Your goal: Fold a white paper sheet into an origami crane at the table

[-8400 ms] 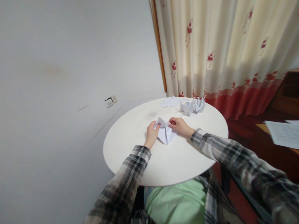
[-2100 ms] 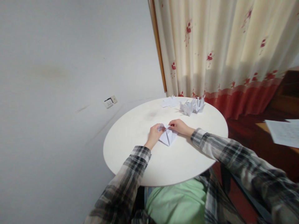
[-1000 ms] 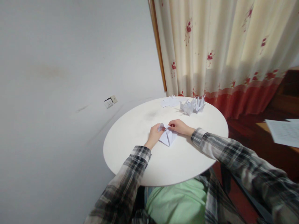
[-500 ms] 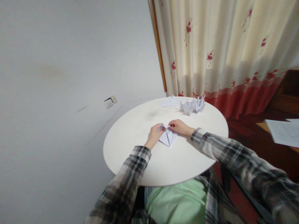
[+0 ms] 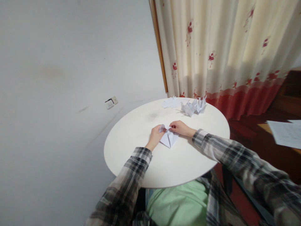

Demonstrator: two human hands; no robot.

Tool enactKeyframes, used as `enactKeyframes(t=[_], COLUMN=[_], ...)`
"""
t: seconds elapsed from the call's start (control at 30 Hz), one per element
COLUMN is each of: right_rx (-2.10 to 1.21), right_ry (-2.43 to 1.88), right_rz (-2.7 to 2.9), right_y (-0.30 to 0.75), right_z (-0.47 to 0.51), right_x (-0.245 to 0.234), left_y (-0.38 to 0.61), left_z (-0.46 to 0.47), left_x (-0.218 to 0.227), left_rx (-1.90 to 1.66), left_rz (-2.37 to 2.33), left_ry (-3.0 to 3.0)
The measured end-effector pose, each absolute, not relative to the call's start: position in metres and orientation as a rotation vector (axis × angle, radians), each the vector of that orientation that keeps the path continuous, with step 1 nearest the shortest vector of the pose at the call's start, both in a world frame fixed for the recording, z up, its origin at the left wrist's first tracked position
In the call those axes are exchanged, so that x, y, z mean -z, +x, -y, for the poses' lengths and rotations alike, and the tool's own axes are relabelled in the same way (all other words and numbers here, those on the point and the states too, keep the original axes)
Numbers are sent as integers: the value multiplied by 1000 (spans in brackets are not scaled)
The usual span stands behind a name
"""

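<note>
A partly folded sheet of white paper (image 5: 169, 140) lies on the round white table (image 5: 131, 141), one corner pointing toward me and its upper flap raised and curled. My left hand (image 5: 157, 134) pinches the paper's left side, with the fingertips partly behind the flap. On the opposite side, my right hand (image 5: 180, 128) grips the upper right edge between thumb and fingers. A crease runs down the middle of the paper between both hands.
Several folded white paper figures (image 5: 195, 107) stand at the table's far right. Flat white paper pieces (image 5: 171, 103) lie beside them at the back. A wall with a socket (image 5: 109, 104) borders the left; a flowered curtain (image 5: 218, 56) hangs behind. Printed sheets (image 5: 284, 133) lie at right.
</note>
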State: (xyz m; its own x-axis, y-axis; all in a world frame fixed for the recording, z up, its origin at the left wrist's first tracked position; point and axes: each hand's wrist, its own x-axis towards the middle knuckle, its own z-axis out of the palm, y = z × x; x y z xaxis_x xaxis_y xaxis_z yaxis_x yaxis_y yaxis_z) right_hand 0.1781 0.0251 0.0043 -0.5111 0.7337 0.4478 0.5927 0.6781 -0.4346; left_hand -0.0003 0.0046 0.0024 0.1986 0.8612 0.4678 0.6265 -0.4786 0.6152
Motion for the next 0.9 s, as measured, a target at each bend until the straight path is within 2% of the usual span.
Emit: enactKeyframes(t=[0.9], right_rx=[-286], right_ry=[-1016], right_rz=[2294], right_y=[178], right_z=[-23], right_x=[-7], left_y=[0], left_z=[-3], left_x=[-3], left_rx=[-1180], left_rz=[-1389], left_ry=[2195])
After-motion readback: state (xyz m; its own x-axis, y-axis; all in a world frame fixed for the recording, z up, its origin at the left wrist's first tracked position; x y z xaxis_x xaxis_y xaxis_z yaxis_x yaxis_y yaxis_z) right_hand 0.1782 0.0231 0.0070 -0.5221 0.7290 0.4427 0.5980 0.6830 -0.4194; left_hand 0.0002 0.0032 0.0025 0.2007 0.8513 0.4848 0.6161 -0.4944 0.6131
